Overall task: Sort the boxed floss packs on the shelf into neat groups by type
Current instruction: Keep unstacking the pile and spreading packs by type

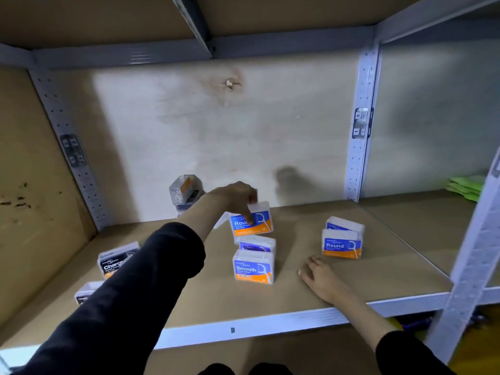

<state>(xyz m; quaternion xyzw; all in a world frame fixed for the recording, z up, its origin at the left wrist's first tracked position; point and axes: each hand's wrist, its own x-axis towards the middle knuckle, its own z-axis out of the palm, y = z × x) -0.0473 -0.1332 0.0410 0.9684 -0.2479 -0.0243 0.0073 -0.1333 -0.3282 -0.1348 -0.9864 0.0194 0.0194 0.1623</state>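
While the right hand [320, 280] lies flat, fingers relaxed, on the shelf [216, 301] near its front edge, a Smooth pack [253, 267] stands mid-shelf, and farther back the left hand [235, 197] grips a tilted Round pack [253, 223] from above, fingers curled over its top.

Long black sleeves [151, 280]; left hand [235, 197], right hand [322, 280] bare.

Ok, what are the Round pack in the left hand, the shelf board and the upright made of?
The held Round pack: likely frosted translucent plastic, glossy printed label. Shelf board: matte brown, fibreboard or cardboard, unclear. Upright: grey painted metal, judging by punched holes.
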